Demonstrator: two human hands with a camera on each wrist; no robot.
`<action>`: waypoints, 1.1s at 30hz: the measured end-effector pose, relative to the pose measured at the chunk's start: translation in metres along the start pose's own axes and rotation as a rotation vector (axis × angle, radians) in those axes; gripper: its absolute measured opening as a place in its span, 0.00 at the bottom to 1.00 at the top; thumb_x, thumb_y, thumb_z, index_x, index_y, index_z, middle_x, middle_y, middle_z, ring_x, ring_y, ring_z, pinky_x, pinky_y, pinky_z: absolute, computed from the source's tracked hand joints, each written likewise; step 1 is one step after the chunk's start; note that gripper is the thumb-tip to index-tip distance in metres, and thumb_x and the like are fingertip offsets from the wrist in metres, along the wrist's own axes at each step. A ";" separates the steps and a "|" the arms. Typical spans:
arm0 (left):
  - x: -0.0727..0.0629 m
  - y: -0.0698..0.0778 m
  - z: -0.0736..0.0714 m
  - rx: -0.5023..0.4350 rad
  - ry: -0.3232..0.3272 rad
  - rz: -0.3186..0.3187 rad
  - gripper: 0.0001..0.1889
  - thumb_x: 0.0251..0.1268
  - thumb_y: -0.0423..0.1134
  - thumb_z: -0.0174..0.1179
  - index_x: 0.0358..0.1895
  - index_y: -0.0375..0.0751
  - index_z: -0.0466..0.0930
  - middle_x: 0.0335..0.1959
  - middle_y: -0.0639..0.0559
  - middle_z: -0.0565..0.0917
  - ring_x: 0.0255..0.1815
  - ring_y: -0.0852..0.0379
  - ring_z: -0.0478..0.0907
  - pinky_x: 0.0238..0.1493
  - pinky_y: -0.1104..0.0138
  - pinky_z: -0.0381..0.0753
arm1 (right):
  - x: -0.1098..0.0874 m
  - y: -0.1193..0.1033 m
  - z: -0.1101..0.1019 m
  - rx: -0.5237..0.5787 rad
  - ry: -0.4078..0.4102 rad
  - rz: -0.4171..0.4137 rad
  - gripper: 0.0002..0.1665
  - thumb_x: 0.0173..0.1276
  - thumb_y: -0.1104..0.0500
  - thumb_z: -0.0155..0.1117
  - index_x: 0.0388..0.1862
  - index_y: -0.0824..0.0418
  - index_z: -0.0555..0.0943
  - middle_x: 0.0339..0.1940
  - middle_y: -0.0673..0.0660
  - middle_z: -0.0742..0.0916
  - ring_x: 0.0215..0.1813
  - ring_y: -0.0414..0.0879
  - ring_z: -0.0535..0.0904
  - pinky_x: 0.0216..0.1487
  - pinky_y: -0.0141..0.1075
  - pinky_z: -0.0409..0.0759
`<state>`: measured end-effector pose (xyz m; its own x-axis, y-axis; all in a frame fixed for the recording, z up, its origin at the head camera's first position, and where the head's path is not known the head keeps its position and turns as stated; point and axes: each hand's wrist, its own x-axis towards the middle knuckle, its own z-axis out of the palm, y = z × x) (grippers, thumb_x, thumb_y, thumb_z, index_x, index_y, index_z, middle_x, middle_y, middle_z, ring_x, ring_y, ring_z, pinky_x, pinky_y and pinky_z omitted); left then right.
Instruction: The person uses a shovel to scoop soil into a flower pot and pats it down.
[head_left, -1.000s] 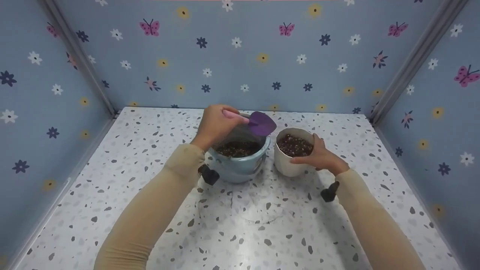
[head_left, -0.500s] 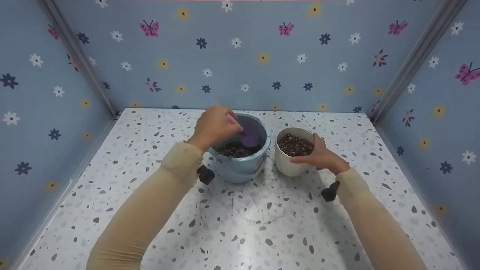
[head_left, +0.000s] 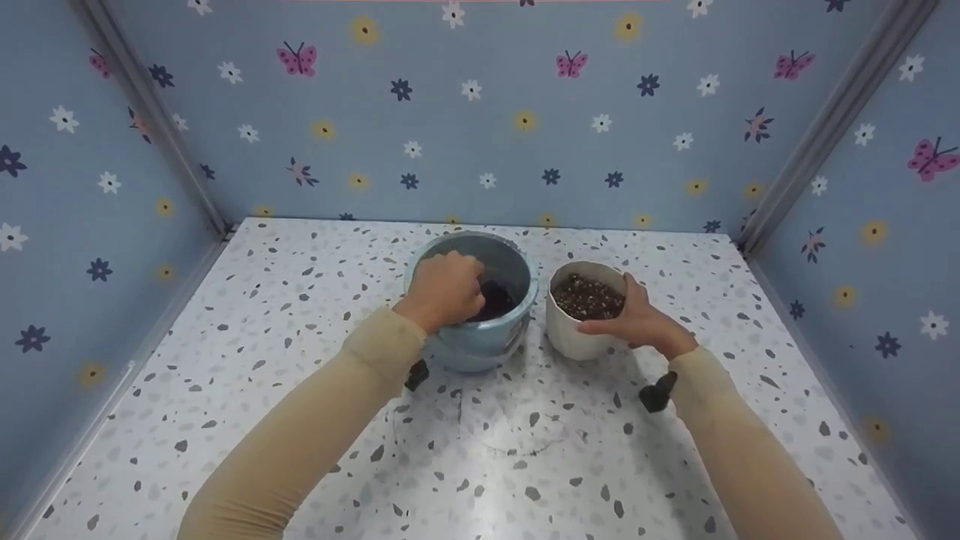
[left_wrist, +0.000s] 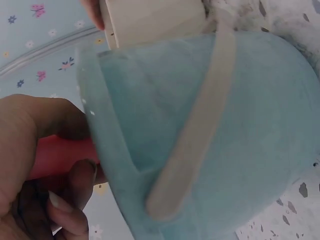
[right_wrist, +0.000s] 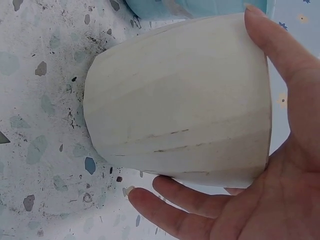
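Standing side by side on the white speckled worktop [head_left: 480, 480], a light-blue bucket [head_left: 480, 349] and a white pot [head_left: 570, 339] fill the middle of the head view; both are upright, the pot just to the right of the bucket with a narrow gap between. Granular brown soil [head_left: 589, 298] with pale specks lies inside the pot; dark material [head_left: 495, 301] shows in the bucket. The left hand [head_left: 448, 289] is inside the bucket's mouth, near side, fingers curled; its grip is hidden from this angle. The right hand [head_left: 637, 321] spans the pot at its right side, thumb toward the near wall, a finger at the far rim. Beige sleeves [head_left: 300, 442] cover both arms, a small black device [head_left: 656, 394] at each cuff. Behind: a blue wall [head_left: 480, 90] printed with flowers and butterflies.

Left wrist view: the left hand holds a pink handle [left_wrist: 65, 156], fingers bent around it, close to the bucket's rim. Far end of the handle hidden behind the bucket wall. A pale strap [left_wrist: 200, 125] runs along the bucket's outside.

Right wrist view: thumb on the pot's rim, fingers along the opposite side, hand fairly wide. Dark scuffs [right_wrist: 172, 132] mark the pot's wall.
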<state>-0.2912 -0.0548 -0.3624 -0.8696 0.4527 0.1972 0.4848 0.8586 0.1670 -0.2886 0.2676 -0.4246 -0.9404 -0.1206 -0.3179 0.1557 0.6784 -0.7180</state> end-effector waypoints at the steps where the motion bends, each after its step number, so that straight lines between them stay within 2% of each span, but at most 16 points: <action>1: -0.001 -0.002 0.001 0.005 0.003 -0.004 0.05 0.57 0.35 0.60 0.27 0.38 0.81 0.18 0.51 0.76 0.20 0.52 0.73 0.25 0.55 0.78 | 0.000 0.000 0.001 0.002 -0.002 0.002 0.85 0.48 0.30 0.76 0.78 0.57 0.22 0.79 0.67 0.36 0.75 0.67 0.53 0.58 0.57 0.74; 8: -0.006 -0.018 -0.009 0.014 0.058 -0.047 0.05 0.56 0.34 0.60 0.25 0.38 0.79 0.19 0.49 0.78 0.22 0.50 0.75 0.27 0.52 0.79 | -0.001 -0.001 0.001 -0.006 -0.011 0.016 0.86 0.48 0.29 0.75 0.78 0.56 0.21 0.79 0.66 0.35 0.76 0.67 0.51 0.59 0.57 0.74; 14: -0.011 -0.031 -0.015 0.075 0.105 -0.038 0.04 0.60 0.31 0.59 0.31 0.36 0.83 0.25 0.44 0.83 0.25 0.45 0.80 0.28 0.51 0.80 | 0.001 -0.002 0.002 -0.005 -0.007 0.011 0.86 0.48 0.29 0.76 0.78 0.56 0.21 0.79 0.67 0.36 0.75 0.67 0.52 0.59 0.57 0.74; 16: -0.013 -0.034 -0.016 0.095 0.084 -0.013 0.04 0.62 0.31 0.60 0.33 0.36 0.84 0.26 0.44 0.83 0.25 0.46 0.79 0.29 0.51 0.80 | 0.001 0.000 0.002 -0.006 -0.006 0.010 0.86 0.48 0.29 0.76 0.78 0.56 0.21 0.79 0.67 0.37 0.75 0.68 0.53 0.58 0.56 0.75; 20: -0.014 -0.037 -0.018 0.071 0.000 0.026 0.05 0.62 0.32 0.59 0.29 0.36 0.81 0.22 0.46 0.79 0.21 0.50 0.72 0.26 0.54 0.78 | 0.001 0.002 0.001 -0.010 -0.005 0.014 0.87 0.47 0.29 0.76 0.78 0.57 0.21 0.79 0.68 0.37 0.74 0.68 0.54 0.57 0.56 0.76; 22: -0.014 -0.039 -0.021 0.042 -0.022 0.012 0.05 0.60 0.33 0.59 0.29 0.37 0.81 0.22 0.47 0.79 0.21 0.51 0.72 0.25 0.55 0.77 | 0.002 0.001 0.000 -0.015 -0.004 0.013 0.87 0.46 0.29 0.76 0.78 0.57 0.21 0.79 0.68 0.37 0.74 0.69 0.53 0.57 0.56 0.76; 26: -0.013 -0.041 -0.022 0.026 -0.013 -0.012 0.06 0.60 0.34 0.60 0.32 0.36 0.85 0.25 0.47 0.83 0.24 0.50 0.77 0.27 0.55 0.80 | 0.002 0.000 0.000 -0.021 0.001 0.015 0.87 0.46 0.28 0.76 0.78 0.56 0.21 0.79 0.68 0.37 0.75 0.69 0.52 0.56 0.56 0.76; 28: -0.013 -0.042 -0.021 0.024 -0.017 -0.005 0.05 0.59 0.33 0.60 0.27 0.37 0.82 0.22 0.49 0.80 0.22 0.52 0.74 0.25 0.58 0.77 | 0.002 0.000 0.000 -0.018 0.003 0.012 0.87 0.46 0.29 0.76 0.78 0.56 0.21 0.79 0.68 0.36 0.75 0.69 0.53 0.56 0.55 0.76; 30: -0.012 -0.041 -0.022 0.009 -0.031 0.002 0.10 0.57 0.32 0.58 0.19 0.41 0.74 0.15 0.52 0.71 0.18 0.55 0.66 0.22 0.60 0.71 | 0.001 0.001 0.000 -0.009 -0.003 0.004 0.86 0.48 0.29 0.76 0.78 0.56 0.21 0.79 0.67 0.36 0.74 0.68 0.53 0.57 0.56 0.76; 33: -0.012 -0.037 -0.024 -0.054 -0.037 -0.018 0.16 0.53 0.32 0.58 0.15 0.46 0.61 0.14 0.56 0.59 0.17 0.57 0.57 0.21 0.61 0.62 | -0.001 0.003 0.001 0.007 -0.012 -0.003 0.85 0.49 0.30 0.75 0.78 0.55 0.21 0.79 0.67 0.35 0.75 0.68 0.53 0.57 0.57 0.75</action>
<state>-0.2964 -0.0975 -0.3473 -0.8808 0.4464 0.1580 0.4722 0.8531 0.2222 -0.2865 0.2689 -0.4270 -0.9374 -0.1314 -0.3226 0.1547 0.6727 -0.7235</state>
